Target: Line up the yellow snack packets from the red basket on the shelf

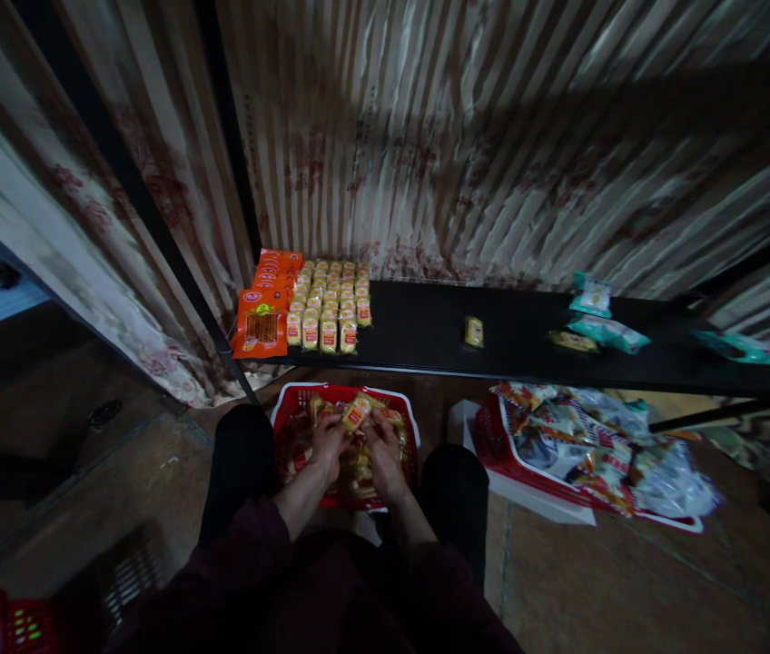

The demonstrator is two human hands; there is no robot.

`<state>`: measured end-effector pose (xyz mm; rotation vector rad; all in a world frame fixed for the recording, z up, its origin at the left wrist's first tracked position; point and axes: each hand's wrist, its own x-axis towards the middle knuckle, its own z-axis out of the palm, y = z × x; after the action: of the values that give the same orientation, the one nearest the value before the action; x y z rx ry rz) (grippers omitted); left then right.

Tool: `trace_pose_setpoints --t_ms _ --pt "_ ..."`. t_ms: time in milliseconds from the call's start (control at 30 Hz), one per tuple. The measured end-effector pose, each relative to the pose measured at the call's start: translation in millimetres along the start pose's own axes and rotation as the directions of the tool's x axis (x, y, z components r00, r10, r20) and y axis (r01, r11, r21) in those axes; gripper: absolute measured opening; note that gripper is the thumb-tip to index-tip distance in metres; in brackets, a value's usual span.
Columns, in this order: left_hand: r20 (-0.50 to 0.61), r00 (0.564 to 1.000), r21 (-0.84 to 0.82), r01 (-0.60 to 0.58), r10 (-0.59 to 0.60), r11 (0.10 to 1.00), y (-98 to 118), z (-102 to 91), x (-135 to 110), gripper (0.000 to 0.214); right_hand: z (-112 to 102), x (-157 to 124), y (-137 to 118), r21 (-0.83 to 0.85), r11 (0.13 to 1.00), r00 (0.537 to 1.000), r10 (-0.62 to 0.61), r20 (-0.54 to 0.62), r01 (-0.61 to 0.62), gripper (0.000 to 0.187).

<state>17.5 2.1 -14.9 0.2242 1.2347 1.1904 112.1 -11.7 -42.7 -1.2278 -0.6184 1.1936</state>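
Note:
Between my two hands is a small yellow snack packet with a red label, raised over a red basket with a white rim. My left hand grips the packet's left side, and my right hand has its fingers on the right side. More yellow packets fill the basket below, partly hidden by my hands. On the black shelf ahead, similar yellow packets stand in tight rows. Left of those rows lie orange snack bags.
One yellow packet lies alone mid-shelf. Teal packets lie farther right. Beneath the shelf, a second red basket overflows with clear-wrapped snacks. A black shelf post rises at left, and a striped curtain hangs behind.

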Motion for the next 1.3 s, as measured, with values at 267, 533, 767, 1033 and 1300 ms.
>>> trace_pose_setpoints --t_ms 267,533,767,1033,1300 --pt "0.014 0.999 0.080 -0.053 0.052 0.995 -4.3 -1.0 -1.9 0.024 3.0 -1.8 -5.3 -0.029 1.000 1.000 -0.001 -0.008 0.001 0.047" --pt "0.115 0.987 0.071 -0.117 0.108 0.991 -12.3 -2.5 5.0 0.022 8.2 -3.2 -13.6 -0.092 0.991 0.994 -0.103 -0.037 0.099 0.034" --pt "0.115 0.985 0.095 -0.139 0.128 0.986 -12.7 -1.9 3.0 0.020 7.7 -5.4 -16.3 -0.089 0.993 0.996 -0.080 -0.047 0.075 0.029" --pt "0.142 0.982 0.089 -0.136 0.122 0.987 -7.9 3.1 -3.1 0.022 4.7 -4.2 -10.4 -0.090 0.992 0.996 -0.089 -0.011 0.088 0.036" --pt "0.139 0.979 0.102 -0.162 0.147 0.981 -9.1 3.1 -1.5 0.020 3.2 -4.0 -8.6 -0.139 0.981 0.991 -0.133 0.014 0.133 0.040"
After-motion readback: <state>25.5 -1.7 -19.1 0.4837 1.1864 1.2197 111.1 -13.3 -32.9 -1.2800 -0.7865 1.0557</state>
